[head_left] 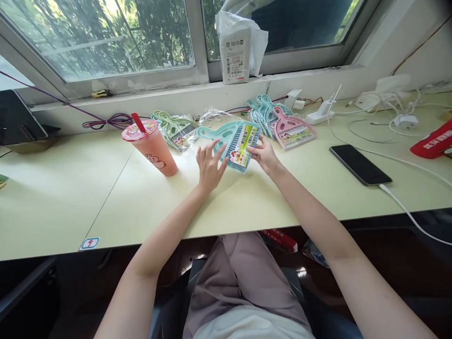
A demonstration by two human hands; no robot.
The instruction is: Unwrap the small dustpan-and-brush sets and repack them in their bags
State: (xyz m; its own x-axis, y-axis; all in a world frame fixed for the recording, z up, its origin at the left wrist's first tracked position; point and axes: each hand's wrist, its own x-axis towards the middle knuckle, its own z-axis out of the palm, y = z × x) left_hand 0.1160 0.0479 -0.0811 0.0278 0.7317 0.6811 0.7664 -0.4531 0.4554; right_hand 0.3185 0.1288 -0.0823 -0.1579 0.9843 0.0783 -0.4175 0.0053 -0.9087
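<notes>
A teal mini dustpan and brush set (243, 145) with a bright printed label is tilted above the desk. My right hand (264, 154) pinches its right edge between thumb and fingers. Close to its left side is my left hand (211, 165), fingers spread; whether a fingertip touches the set cannot be made out. Behind it on the right lie a pink dustpan set (291, 127) and several teal dustpan sets (266, 110) in clear wrap. Green dustpan sets (176, 129) rest behind on the left.
A lidded drink cup (155, 148) with a red straw stands left of my hands. A phone (360, 165) on a white cable lies to the right. Chargers and cables (402, 113) crowd the right back. A wrapped box (236, 56) sits on the window sill, and the desk's front edge (247, 234) crosses above my lap.
</notes>
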